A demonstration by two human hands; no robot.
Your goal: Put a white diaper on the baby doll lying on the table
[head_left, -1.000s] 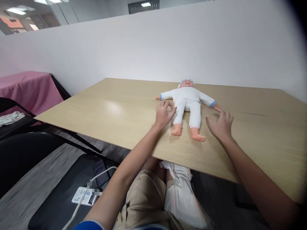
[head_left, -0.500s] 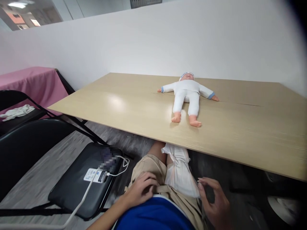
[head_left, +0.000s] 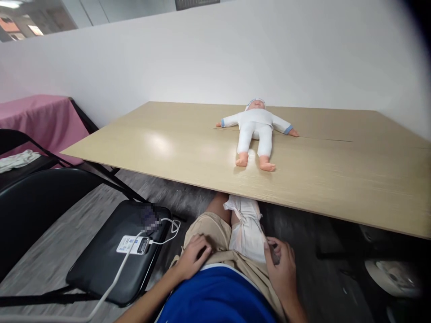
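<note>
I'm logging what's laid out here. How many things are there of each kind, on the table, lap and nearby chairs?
Doll: 1
Diaper: 1
Black chairs: 2
Power bank: 1
White cloth: 1
Total: 6

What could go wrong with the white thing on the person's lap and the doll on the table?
The diaper lies loose between the legs, under the table edge; the right hand touches only its near end, so it might slide to the floor. Lifting it could bump that low edge. The doll lies far from both hands, the left hand resting on the shorts, so a stretch may be needed to reach it.
</note>
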